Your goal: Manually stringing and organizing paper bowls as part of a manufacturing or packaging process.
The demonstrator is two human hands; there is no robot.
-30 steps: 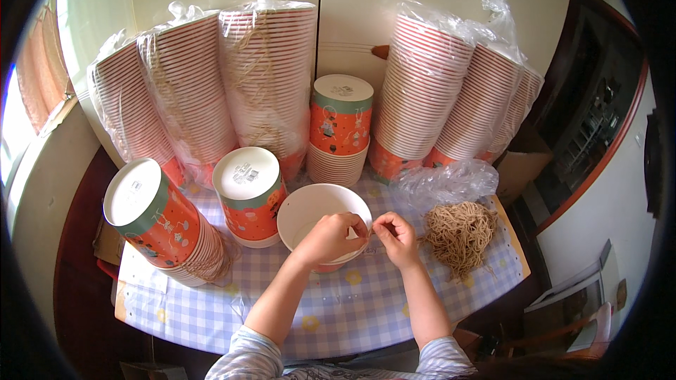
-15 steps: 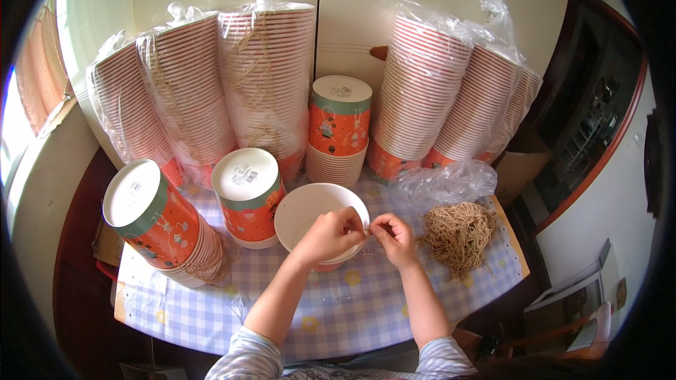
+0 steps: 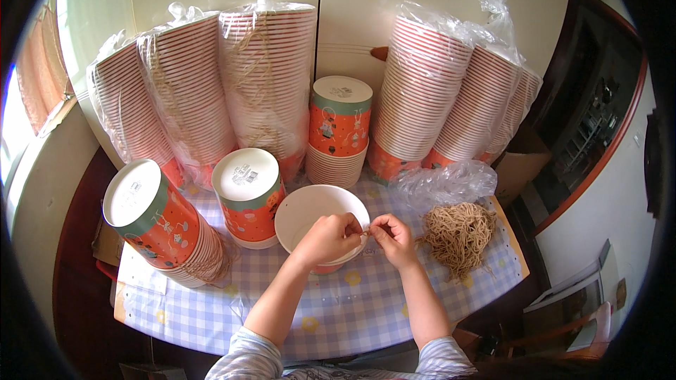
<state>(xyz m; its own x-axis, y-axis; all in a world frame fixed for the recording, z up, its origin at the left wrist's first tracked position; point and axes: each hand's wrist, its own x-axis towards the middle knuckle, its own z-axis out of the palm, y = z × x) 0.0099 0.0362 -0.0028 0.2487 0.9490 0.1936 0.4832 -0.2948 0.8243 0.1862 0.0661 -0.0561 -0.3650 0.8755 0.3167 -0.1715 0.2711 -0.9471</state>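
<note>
An open paper bucket [image 3: 306, 212], white inside, stands upright in front of me. At its right rim my left hand [image 3: 325, 241] and my right hand [image 3: 393, 241] meet, both closed in a pinch. Between their fingertips a short bit of tan string [image 3: 366, 232] shows; most of it is hidden by the fingers. My left wrist crosses in front of the bucket's near side. Right of my right hand lies a loose pile of tan string [image 3: 459, 239] on the checked tablecloth [image 3: 282, 313].
Upside-down orange buckets stand left: a stack wound with string [image 3: 165, 222] and another bucket [image 3: 248, 197]. Behind is a further stack [image 3: 339, 127]. Tall plastic-wrapped stacks [image 3: 267, 77] line the back left, others [image 3: 422, 84] the back right. A crumpled plastic bag [image 3: 447, 183] lies beyond the string pile.
Both hands stay at the bucket's right rim, with only slight finger movement around the string. Everything else stands as before.
</note>
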